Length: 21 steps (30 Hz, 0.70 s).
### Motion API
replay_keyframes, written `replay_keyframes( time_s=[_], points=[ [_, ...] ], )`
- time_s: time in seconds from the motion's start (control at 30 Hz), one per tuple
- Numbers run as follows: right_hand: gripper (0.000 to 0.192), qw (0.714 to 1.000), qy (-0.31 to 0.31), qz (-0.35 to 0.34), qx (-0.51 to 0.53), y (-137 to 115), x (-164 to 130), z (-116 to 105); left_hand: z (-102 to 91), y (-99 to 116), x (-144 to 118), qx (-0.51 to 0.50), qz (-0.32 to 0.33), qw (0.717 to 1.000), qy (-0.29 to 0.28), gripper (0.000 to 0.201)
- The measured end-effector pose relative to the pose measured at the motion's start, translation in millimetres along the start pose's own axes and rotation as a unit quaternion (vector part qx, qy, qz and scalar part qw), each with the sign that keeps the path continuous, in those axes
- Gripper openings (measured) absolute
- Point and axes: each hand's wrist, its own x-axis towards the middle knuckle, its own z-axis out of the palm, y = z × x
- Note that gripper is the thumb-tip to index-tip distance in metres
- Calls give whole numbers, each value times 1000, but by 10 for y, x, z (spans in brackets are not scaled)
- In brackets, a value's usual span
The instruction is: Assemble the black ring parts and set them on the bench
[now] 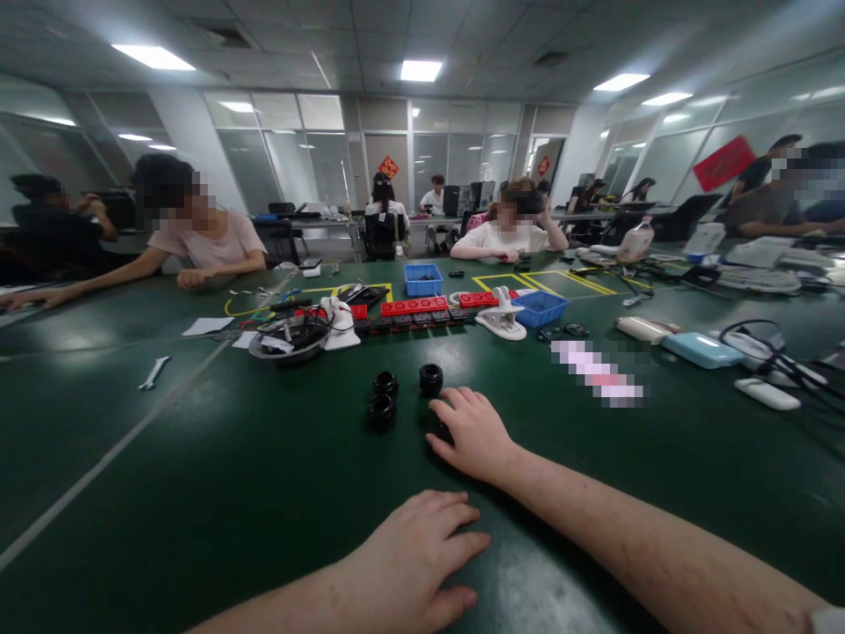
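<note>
Three short black hollow cylinders stand on the green table (277, 493): one at the back left (385, 384), another just in front of it (381, 411), and a third to their right (431, 379). My right hand (473, 431) is curled just in front of the third one. Between its thumb and fingers shows part of another black cylinder (441, 430), mostly hidden by the hand. Nearer to me, my left hand (432, 546) is low over the table with fingers apart and nothing in it.
Behind the cylinders run red power strips (414, 305), a dark bowl of cables (289, 342), white clips (502, 319) and blue bins (541, 308). A wrench (154, 373) lies at left. Power banks (701, 350) and cables lie at right. Other people sit across the table.
</note>
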Motion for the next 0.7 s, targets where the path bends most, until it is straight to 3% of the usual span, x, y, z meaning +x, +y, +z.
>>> replay_keyframes(
  time_s=[0.47, 0.7],
  points=[
    [68, 998, 60, -14, 11, 73, 90, 138, -32, 2, 47, -5, -18, 999, -29, 50],
    [57, 998, 63, -10, 11, 95, 123, 152, -8, -41, 30, -29, -6, 1000, -8, 50]
  ],
)
